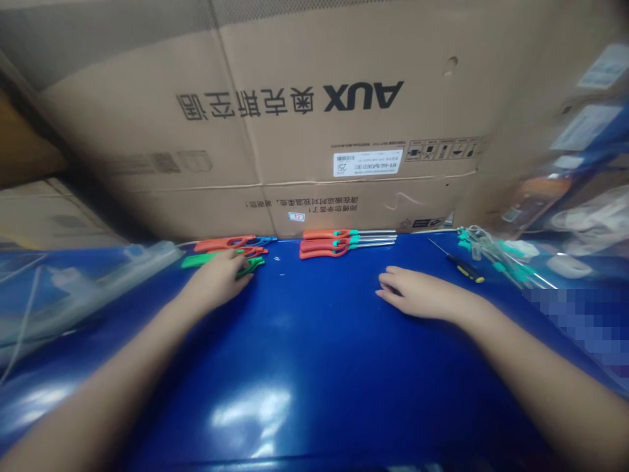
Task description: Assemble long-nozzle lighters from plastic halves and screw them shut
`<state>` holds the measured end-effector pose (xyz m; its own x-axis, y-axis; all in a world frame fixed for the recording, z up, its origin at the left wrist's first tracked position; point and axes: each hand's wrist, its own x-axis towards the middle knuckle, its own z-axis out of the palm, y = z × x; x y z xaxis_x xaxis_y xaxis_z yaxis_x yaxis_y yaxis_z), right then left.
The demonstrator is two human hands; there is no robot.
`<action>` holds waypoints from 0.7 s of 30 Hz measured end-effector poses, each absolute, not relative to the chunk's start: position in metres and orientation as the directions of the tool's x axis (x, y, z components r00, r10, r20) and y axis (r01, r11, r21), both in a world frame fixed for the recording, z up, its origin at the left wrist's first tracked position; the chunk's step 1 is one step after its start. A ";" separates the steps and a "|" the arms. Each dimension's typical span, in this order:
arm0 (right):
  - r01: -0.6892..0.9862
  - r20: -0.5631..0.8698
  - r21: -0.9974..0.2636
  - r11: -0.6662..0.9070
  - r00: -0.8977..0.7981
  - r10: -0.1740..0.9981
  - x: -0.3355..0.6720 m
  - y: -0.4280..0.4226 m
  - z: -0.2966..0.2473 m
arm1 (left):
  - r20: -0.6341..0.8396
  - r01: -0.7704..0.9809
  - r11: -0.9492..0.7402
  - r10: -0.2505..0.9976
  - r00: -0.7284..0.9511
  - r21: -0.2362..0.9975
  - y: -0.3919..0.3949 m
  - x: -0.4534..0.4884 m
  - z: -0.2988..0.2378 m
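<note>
At the back left of the blue table, my left hand (222,280) has its fingers closed over a green lighter handle (192,261); the middle of the handle is hidden under the hand. Just behind it lie orange-red lighter handles (223,243), one with a blue trigger end. My right hand (410,290) rests on the table right of centre, fingers loosely curled with a gap by the thumb, and nothing shows in it. Between the hands and further back, several red and orange gas lighters (319,248) with teal collars and metal tubes lie side by side against the cardboard.
A large cardboard box wall (295,157) closes off the back. A yellow-black screwdriver (464,269) lies beyond my right hand. Metal tubes with teal parts and wires (501,259) are piled at right, near plastic bags (590,216). A clear plastic tray (118,282) stands at left.
</note>
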<state>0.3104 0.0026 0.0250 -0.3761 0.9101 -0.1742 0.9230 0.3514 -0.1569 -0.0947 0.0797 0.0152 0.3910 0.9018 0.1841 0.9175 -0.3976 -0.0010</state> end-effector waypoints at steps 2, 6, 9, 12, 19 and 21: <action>0.924 -0.183 -0.149 0.352 -0.375 0.909 0.309 0.002 0.026 | 0.167 0.923 -0.384 0.911 0.377 0.008 0.079 -0.092 0.013; 0.927 -0.196 -0.140 0.347 -0.369 0.908 0.307 0.001 0.028 | 0.086 0.941 -0.337 0.938 0.337 -0.006 0.073 -0.090 0.019; 0.926 -0.193 -0.147 0.349 -0.372 0.908 0.307 0.000 0.028 | -0.013 0.936 -0.353 0.936 0.353 -0.002 0.063 -0.086 0.029; 0.927 -0.189 -0.143 0.348 -0.370 0.909 0.308 0.000 0.029 | -0.097 0.914 -0.404 0.909 0.405 0.027 0.049 -0.074 0.035; 0.870 -0.044 -0.125 0.477 -0.485 0.873 0.295 -0.009 0.031 | 0.014 0.721 -0.662 0.738 0.674 0.205 0.008 -0.021 0.023; 0.783 0.060 -0.188 0.593 -0.593 0.803 0.285 -0.015 0.031 | 0.157 0.585 -0.759 0.639 0.753 0.285 -0.001 -0.006 0.011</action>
